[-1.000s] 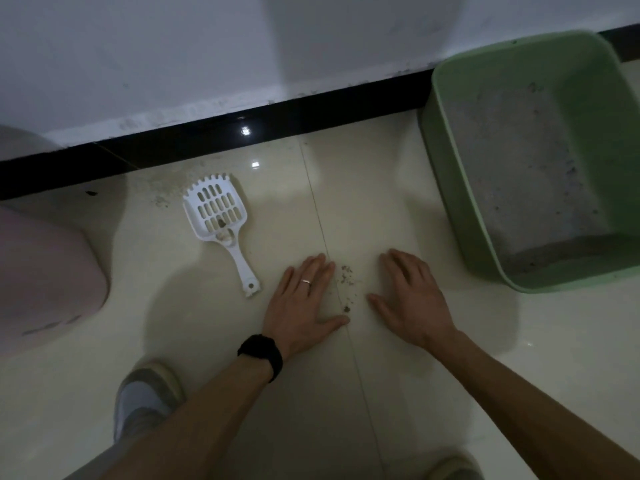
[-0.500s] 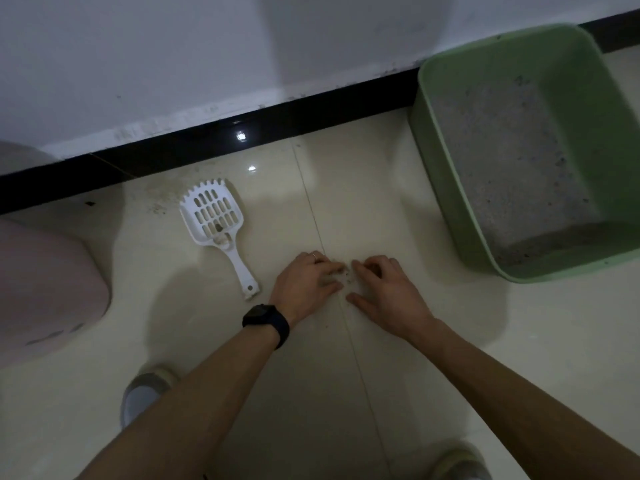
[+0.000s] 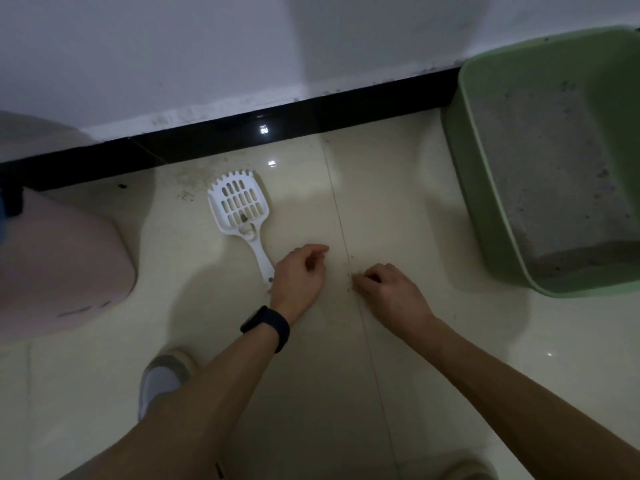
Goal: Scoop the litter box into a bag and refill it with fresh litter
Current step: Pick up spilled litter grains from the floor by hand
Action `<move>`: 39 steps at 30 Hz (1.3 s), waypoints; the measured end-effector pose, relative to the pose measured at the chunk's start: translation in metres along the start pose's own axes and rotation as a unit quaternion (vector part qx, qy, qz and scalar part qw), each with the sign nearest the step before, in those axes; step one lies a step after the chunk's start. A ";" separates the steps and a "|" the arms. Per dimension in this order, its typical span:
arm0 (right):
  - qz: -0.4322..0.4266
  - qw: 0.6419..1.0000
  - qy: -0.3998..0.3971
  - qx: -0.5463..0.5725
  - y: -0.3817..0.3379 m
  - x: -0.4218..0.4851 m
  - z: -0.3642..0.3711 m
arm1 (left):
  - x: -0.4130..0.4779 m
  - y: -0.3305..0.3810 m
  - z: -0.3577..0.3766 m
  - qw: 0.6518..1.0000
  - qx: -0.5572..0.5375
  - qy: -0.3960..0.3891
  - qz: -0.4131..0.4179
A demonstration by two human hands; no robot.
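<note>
1. Both arms reach down to the cream tile floor [image 3: 311, 393], with the hands close together on either side of a tile seam [image 3: 334, 202].
2. The left hand [image 3: 299, 277] sits just left of the seam with its fingers curled under into a loose fist. Nothing shows in it. There is a black watch [image 3: 266, 328] on the wrist.
3. The right hand [image 3: 389, 291] is just right of the seam, its fingers bunched and their tips down at the floor. They are right on a few spilled grains [image 3: 350, 268] scattered along the seam. I cannot tell whether it has any pinched.
4. The white scoop [image 3: 240, 206] lies flat on the floor, slotted head toward the black baseboard [image 3: 225, 136]. Its handle runs back to the edge of the left hand, and I cannot tell if they touch. A dark bit sits in the head near the handle.
5. The green box [image 3: 485, 209] stands on the floor to the right, well apart from both hands and up near the wall. Grey litter [image 3: 540, 161] covers its bottom, with dark specks in it.
6. A pink bin [image 3: 59, 265] sits at the left edge, part out of view.
7. A grey shoe [image 3: 161, 379] shows under the left forearm.
</note>
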State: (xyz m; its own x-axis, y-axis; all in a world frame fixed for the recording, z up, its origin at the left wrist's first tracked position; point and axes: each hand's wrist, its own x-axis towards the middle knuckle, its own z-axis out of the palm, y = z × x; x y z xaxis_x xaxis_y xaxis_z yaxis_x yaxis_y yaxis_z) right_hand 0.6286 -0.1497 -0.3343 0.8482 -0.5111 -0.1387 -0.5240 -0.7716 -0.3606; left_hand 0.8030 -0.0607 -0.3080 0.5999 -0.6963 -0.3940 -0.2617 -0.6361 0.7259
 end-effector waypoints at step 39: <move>0.126 0.963 -0.001 0.236 -0.027 0.015 -0.102 | 0.000 0.057 0.024 0.832 -0.407 -0.237 -0.292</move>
State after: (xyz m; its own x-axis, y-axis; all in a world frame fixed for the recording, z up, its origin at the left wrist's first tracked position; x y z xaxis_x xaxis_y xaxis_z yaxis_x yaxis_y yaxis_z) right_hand 0.6473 -0.1746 -0.2326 0.6995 -0.6579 -0.2789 -0.6198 -0.3643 -0.6951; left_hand 0.7700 -0.1045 -0.2801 0.0297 -0.5232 -0.8517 0.6849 -0.6099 0.3986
